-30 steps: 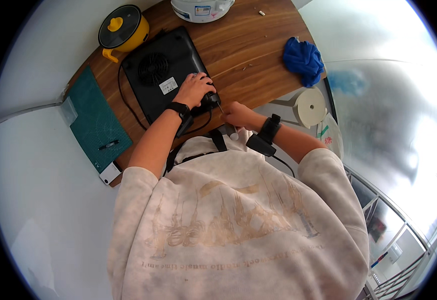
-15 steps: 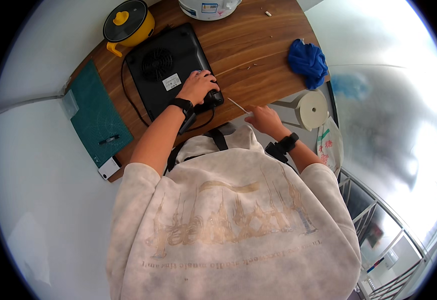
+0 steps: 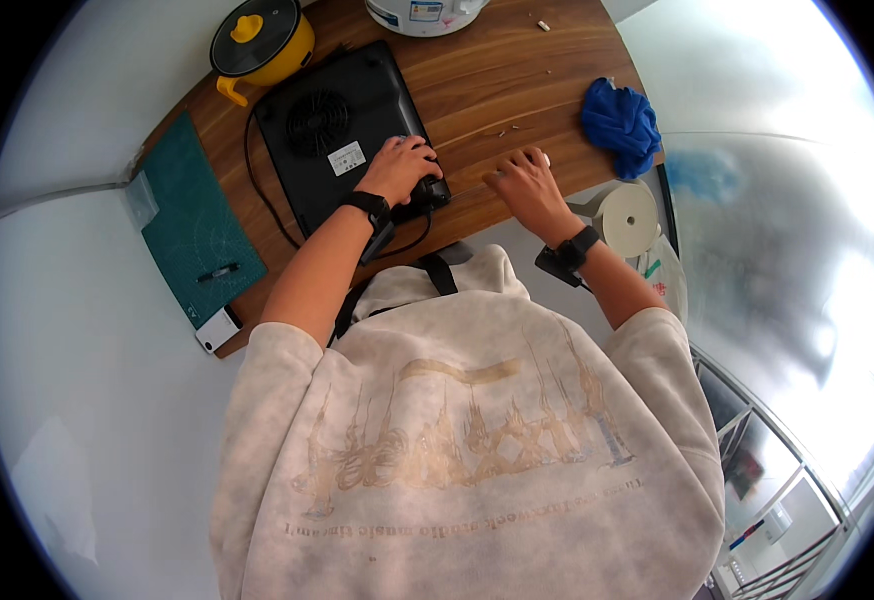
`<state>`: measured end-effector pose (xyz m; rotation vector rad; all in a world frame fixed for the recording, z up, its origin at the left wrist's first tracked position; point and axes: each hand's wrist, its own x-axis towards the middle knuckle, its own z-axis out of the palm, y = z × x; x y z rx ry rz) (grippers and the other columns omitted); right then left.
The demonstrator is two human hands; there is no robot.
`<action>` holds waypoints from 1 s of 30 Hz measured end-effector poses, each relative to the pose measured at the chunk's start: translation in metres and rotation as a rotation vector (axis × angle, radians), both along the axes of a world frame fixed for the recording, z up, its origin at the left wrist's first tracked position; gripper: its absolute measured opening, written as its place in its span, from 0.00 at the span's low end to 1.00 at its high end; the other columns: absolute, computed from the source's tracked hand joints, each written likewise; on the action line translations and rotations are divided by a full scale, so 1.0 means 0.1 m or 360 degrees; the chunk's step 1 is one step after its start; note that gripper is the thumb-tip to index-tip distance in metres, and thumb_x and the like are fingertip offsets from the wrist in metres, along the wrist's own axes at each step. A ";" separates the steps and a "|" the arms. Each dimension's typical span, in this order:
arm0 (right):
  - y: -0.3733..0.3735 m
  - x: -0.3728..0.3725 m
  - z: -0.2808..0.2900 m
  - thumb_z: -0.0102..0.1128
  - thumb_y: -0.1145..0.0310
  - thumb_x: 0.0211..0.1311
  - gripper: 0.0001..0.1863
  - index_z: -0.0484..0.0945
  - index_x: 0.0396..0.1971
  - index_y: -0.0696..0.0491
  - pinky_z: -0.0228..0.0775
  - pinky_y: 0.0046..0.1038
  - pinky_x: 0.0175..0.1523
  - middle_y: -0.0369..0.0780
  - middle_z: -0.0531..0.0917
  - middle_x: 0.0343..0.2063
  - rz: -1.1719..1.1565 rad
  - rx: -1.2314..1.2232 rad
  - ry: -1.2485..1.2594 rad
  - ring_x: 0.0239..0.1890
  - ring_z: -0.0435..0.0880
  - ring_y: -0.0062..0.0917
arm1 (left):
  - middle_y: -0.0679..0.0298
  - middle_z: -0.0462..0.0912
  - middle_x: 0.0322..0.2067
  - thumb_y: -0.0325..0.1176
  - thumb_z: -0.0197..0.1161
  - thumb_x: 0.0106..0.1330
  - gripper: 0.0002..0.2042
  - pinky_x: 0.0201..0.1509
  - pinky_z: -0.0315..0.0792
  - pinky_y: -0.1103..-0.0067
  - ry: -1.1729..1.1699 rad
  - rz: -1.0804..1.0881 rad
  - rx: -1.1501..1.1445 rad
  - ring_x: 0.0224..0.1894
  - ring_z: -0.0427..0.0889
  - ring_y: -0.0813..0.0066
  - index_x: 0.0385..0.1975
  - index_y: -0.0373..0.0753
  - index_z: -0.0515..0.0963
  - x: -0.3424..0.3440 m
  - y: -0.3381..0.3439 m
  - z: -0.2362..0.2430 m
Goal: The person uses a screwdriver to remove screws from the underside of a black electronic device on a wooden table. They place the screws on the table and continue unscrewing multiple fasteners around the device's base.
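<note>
A black induction cooker (image 3: 382,95) lies upside down on the wooden table, its round fan vent and white label facing up. My left hand (image 3: 397,172) is on its near right part, fingers curled down by the edge, close to where the power cord leaves. Over the table right of the cooker is my right hand (image 3: 529,190), its fingers closed around a thin rod-like tool with a pale end (image 3: 547,160). Most of that tool is hidden by the hand. Small bits (image 3: 509,131) lie on the wood beyond my right hand.
A yellow pot (image 3: 282,62) with a dark lid and a white appliance (image 3: 427,18) stand at the back. A green cutting mat (image 3: 182,215) with a black pen (image 3: 219,272) lies left. To the right are a blue cloth (image 3: 621,125) and a white roll (image 3: 629,220).
My right hand has moved up and away from the table's front edge to above the table, turning so the tool's pale end shows beyond the fingers. The left hand stays on the cooker.
</note>
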<state>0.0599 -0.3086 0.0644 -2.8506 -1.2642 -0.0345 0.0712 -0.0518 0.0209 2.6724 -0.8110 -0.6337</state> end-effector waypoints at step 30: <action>0.24 0.18 0.03 0.63 0.69 0.45 0.03 0.84 0.18 0.46 0.63 0.30 0.55 0.33 0.80 0.26 0.0264 -0.0124 -0.0232 0.42 0.78 0.26 | 0.74 0.75 0.57 0.20 0.75 0.40 0.30 0.74 0.55 0.66 0.0001 -0.0010 0.0055 0.69 0.62 0.70 0.48 0.55 0.83 0.00 -0.02 0.01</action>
